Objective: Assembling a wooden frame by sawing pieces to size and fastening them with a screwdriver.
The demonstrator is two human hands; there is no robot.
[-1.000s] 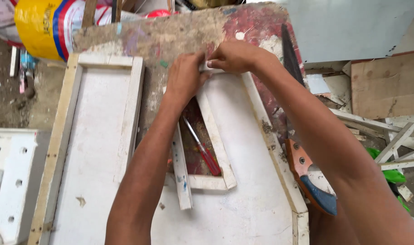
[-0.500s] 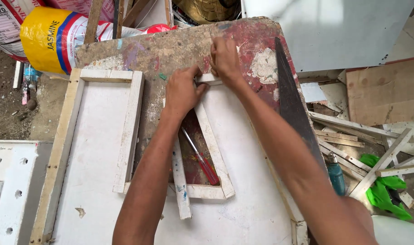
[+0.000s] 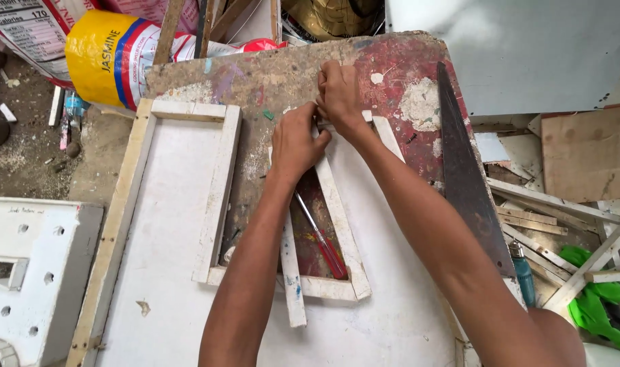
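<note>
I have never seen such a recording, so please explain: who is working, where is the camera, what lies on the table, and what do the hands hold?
There is no machine: one person works with bare hands. The camera sits on the person's head and looks down. The left hand and right hand press together on the top corner of a small white wooden frame on a worn table. Inside the frame lies a red screwdriver. A saw lies at the right, a larger frame at the left. What the fingers pinch is hidden.

A paint-stained table (image 3: pixel 255 75) in daylight — dirt floor (image 3: pixel 24 149) at nine o'clock, a pale wall panel (image 3: pixel 514 47) at one, wood offcuts (image 3: pixel 555 217) at three.
</note>
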